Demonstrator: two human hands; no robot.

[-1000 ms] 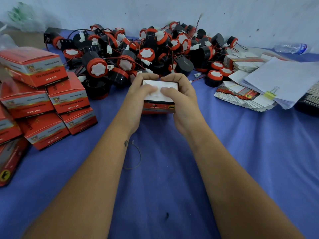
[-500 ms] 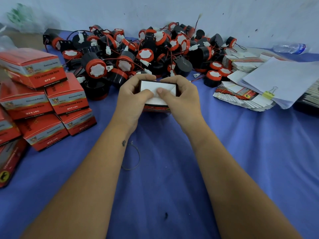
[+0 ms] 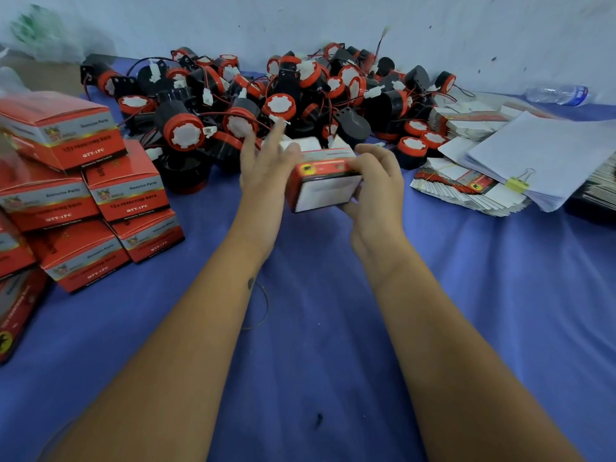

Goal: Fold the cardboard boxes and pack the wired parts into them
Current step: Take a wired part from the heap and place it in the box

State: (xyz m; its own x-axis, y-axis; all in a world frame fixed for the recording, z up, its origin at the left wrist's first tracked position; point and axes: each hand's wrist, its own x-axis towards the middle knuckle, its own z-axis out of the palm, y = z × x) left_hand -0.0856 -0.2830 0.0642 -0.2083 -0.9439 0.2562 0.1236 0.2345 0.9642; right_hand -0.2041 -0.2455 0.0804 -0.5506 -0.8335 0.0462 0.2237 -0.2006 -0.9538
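Risk sits at frame centre, where only the right hand grips the box above the counter while the left hand lies flat-fingered beside it, so the box may slip or its flaps spring open.

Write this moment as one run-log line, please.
right hand grips red box | left hand open beside it | wired parts piled behind

We see a blue cloth-covered table. Wired parts piled at 12 o'clock, stacked red boxes at 9, flat box blanks and clipped papers at 2, plastic bottle beyond.
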